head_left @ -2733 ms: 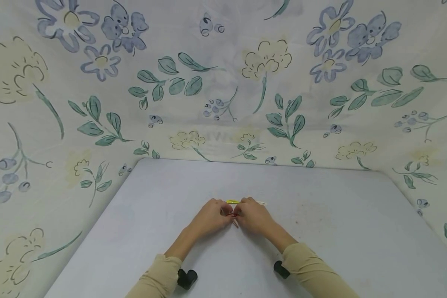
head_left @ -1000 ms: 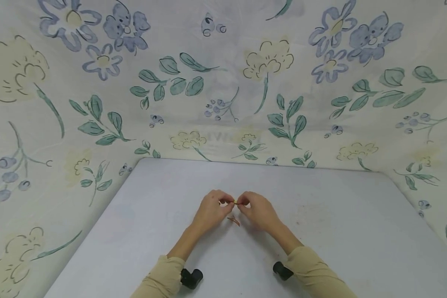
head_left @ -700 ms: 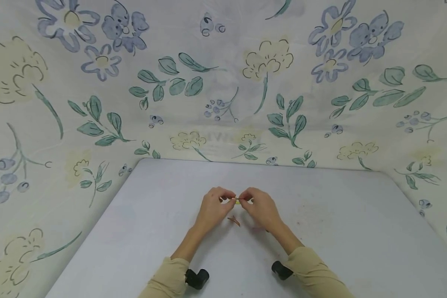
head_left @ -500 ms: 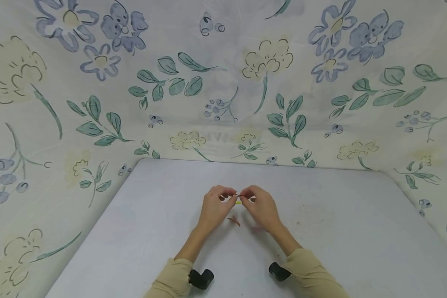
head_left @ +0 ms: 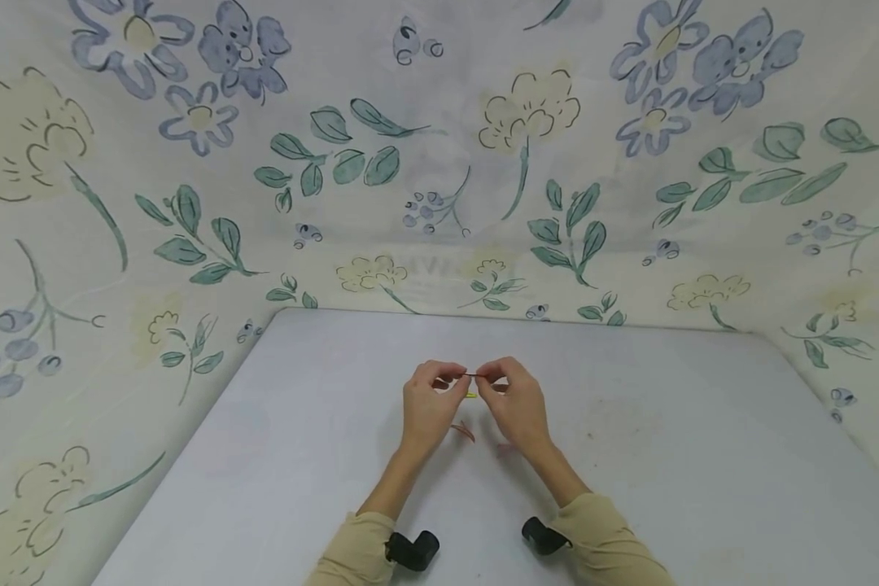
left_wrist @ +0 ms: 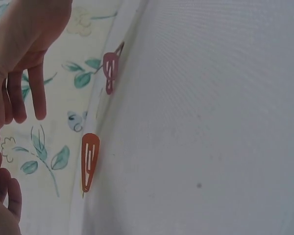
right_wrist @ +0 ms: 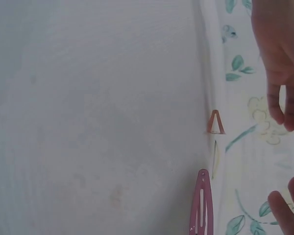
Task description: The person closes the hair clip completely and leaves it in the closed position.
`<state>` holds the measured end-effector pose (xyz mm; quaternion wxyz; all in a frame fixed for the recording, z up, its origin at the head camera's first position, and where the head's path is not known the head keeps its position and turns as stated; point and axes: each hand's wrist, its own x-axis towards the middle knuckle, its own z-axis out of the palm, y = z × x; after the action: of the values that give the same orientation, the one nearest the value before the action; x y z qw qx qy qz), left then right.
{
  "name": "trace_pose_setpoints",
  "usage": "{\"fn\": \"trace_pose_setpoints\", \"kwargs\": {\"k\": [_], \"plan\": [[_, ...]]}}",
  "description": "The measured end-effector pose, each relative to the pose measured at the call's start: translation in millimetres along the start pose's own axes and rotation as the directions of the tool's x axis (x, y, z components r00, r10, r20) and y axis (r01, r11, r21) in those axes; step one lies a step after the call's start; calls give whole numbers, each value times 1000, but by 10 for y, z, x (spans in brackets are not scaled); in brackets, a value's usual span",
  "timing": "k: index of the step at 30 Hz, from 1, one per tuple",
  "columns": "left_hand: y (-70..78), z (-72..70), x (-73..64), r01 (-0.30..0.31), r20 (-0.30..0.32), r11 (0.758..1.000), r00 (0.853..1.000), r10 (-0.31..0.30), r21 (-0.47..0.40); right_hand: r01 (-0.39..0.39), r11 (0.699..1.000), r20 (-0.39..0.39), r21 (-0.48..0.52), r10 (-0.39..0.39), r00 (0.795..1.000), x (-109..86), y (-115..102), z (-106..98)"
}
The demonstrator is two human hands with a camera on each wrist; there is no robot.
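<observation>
Both hands meet over the middle of the table in the head view. Between the fingertips of the left hand [head_left: 432, 407] and the right hand [head_left: 516, 407] stretches a thin dark red hair clip [head_left: 472, 375]; each hand pinches one end. Just below it, a yellow hair clip [head_left: 472, 395] shows in the gap. Nearer the person lies an orange snap hair clip [head_left: 465, 431], its parts spread in a V. Beside the right wrist is a mauve-pink hair clip [head_left: 507, 449], partly covered. The right wrist view shows the pink clip [right_wrist: 202, 205] larger, with the orange clip [right_wrist: 215, 123] beyond.
The white table [head_left: 322, 382] has faint specks on its right half. A flower-patterned cloth [head_left: 447, 163] hangs behind and along the sides. Black wrist cameras [head_left: 413, 551] sit at both beige sleeves.
Both hands have moved up and away from the person with the red clip, leaving the orange clip on the table. The forearms have drawn closer together, and the pink clip has come into view.
</observation>
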<state>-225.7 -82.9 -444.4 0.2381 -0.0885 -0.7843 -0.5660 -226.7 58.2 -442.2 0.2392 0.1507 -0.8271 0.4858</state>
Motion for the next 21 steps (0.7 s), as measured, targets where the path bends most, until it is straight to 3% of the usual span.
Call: {"fn": "trace_pose_setpoints", "kwargs": {"k": [12, 21], "plan": [[36, 25, 7, -11, -44, 1000, 999, 11, 15, 44, 993, -92, -107, -54, 994, -15, -24, 30], [62, 27, 1, 7, -71, 1000, 997, -5, 19, 21, 987, -86, -160, -35, 996, -23, -27, 66]]}}
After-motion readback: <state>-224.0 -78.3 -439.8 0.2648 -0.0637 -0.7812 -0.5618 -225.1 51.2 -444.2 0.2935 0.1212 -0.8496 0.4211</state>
